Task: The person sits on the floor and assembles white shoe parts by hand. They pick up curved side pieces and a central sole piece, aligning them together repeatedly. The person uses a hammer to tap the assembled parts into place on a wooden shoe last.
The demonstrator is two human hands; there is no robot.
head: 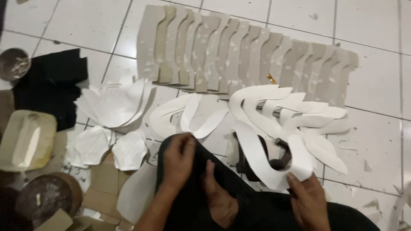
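Pinching the lower edge of a curved white cut-out piece (261,158), the right hand (308,201) has thumb and fingers closed on the material near the bottom right of the view. The left hand (179,156) rests on the person's dark trouser leg (192,201), fingers curled together, fingertips touching the end of a white strip (205,124). More white curved pieces (299,115) lie overlapped just beyond the held one, their tips fanning rightward. Behind them, a row of grey-beige shaped boards (239,60) lies shingled edge over edge across the tiled floor (376,85). Left of the left hand sit stacked white rounded pieces (113,105), a black cloth (51,85), a yellowish container (25,139) and a round tin (43,196). Bare tile shows to the right and beyond the boards; scraps dot the floor at right.
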